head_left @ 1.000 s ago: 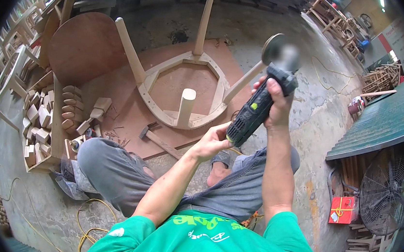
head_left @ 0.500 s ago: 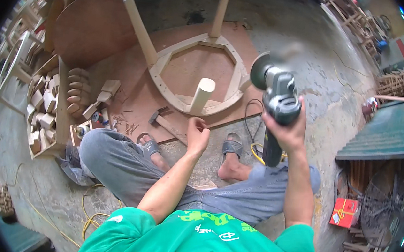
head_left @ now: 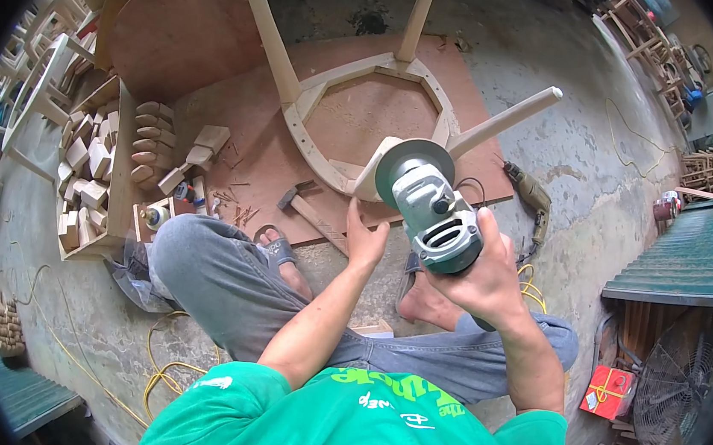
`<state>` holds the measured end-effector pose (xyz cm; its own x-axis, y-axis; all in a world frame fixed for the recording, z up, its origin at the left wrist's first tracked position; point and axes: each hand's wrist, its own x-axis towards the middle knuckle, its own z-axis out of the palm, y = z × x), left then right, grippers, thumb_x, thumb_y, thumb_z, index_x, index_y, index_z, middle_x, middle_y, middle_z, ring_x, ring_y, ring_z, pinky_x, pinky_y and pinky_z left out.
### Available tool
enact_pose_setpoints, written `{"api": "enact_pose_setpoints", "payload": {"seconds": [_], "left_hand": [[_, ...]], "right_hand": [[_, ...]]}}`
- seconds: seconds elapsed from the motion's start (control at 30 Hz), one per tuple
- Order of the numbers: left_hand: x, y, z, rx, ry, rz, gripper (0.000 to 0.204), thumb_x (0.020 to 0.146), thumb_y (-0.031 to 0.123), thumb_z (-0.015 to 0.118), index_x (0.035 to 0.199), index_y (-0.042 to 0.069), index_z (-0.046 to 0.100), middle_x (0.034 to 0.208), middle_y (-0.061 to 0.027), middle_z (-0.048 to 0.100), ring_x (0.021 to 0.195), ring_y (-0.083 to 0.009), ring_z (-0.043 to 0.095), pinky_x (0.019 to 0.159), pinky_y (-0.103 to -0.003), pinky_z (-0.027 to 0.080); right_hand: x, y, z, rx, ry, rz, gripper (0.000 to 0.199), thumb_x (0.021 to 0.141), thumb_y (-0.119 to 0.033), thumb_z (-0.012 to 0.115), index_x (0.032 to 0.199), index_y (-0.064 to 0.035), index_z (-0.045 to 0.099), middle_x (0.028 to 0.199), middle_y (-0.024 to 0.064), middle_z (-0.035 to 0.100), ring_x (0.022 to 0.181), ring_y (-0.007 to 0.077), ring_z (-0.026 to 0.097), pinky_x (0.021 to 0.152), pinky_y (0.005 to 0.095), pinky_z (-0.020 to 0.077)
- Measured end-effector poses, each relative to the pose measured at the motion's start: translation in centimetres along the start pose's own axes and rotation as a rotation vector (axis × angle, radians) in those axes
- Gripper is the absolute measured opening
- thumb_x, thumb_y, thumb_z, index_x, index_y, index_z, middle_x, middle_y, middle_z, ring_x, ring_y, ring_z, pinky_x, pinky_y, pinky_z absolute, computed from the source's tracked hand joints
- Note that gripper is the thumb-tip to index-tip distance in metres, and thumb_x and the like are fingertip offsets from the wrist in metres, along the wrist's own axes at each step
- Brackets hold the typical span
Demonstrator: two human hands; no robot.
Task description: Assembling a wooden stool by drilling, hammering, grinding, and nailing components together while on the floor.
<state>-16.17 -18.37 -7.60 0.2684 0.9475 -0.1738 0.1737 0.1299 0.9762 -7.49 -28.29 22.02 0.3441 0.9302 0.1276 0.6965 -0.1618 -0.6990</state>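
You are in a woodworking workshop with a bare concrete floor (head_left: 578, 244). Before you, an upside-down four-legged wooden frame (head_left: 305, 147) rests on a reddish-brown board (head_left: 464, 87), beside a hammer (head_left: 320, 225). Close by are an angle grinder (head_left: 436, 216), a power drill (head_left: 529, 190) and a crate (head_left: 127, 166) filled with cut wooden blocks (head_left: 98, 159). More bare wooden frames (head_left: 35, 93) crowd the far left side.
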Motion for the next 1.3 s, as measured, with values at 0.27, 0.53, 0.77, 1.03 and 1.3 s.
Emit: {"api": "enact_pose_setpoints", "payload": {"seconds": [0.27, 0.53, 0.77, 1.03, 1.3], "left_hand": [[-3.7, -4.0, 1.3, -0.033, -0.321, -0.359, 0.062, 0.074, 0.015, 0.071, 0.130, -0.002, 0.051, 0.125, -0.0191, 0.058, 0.119, -0.0290, 0.056, 0.100, -0.037, 0.044], [-4.1, -1.8, 0.4, -0.041, -0.254, -0.480, 0.058, 0.074, 0.014, 0.071, 0.127, 0.000, 0.054, 0.119, -0.0148, 0.061, 0.110, -0.0250, 0.059, 0.095, -0.034, 0.046], [-4.1, -2.4, 0.3, 0.012, -0.202, -0.406, 0.052, 0.076, 0.009, 0.072, 0.123, -0.003, 0.054, 0.106, -0.0096, 0.061, 0.098, -0.0189, 0.058, 0.088, -0.030, 0.047], [-2.0, 1.7, -0.3, 0.217, 0.239, 0.008, 0.058, 0.074, 0.016, 0.077, 0.122, -0.001, 0.048, 0.114, -0.0116, 0.056, 0.104, -0.0243, 0.055, 0.092, -0.036, 0.045], [6.0, 10.7, 0.7, -0.238, 0.040, 0.300, 0.026, 0.076, 0.009, 0.075, 0.096, 0.004, 0.058, 0.089, -0.0030, 0.061, 0.082, -0.0124, 0.057, 0.075, -0.029, 0.048]], "right_hand": [[0.5, -0.6, 1.1, -0.074, -0.047, -0.003, 0.054, 0.066, -0.018, 0.083, 0.101, -0.0013, 0.045, 0.082, 0.0152, 0.066, 0.075, 0.0337, 0.069, 0.065, 0.0398, 0.0526], [0.3, 0.3, 0.1, -0.046, -0.020, 0.024, 0.055, 0.065, -0.017, 0.084, 0.100, -0.0012, 0.045, 0.082, 0.0137, 0.067, 0.076, 0.0308, 0.070, 0.065, 0.0376, 0.0529], [1.4, 5.0, -1.0, 0.201, -0.062, 0.110, 0.066, 0.061, -0.019, 0.087, 0.108, 0.0016, 0.045, 0.094, 0.0141, 0.066, 0.091, 0.0244, 0.068, 0.080, 0.0360, 0.0521], [6.0, 7.6, -3.7, 0.536, -0.174, 0.088, 0.061, 0.064, -0.010, 0.084, 0.114, -0.0053, 0.050, 0.102, 0.0016, 0.058, 0.095, 0.0124, 0.056, 0.087, 0.0287, 0.0465], [5.1, 8.5, -5.1, 0.218, 0.033, 0.029, 0.072, 0.061, -0.020, 0.088, 0.117, 0.0015, 0.048, 0.104, 0.0111, 0.064, 0.099, 0.0202, 0.063, 0.091, 0.0327, 0.0490]]}}
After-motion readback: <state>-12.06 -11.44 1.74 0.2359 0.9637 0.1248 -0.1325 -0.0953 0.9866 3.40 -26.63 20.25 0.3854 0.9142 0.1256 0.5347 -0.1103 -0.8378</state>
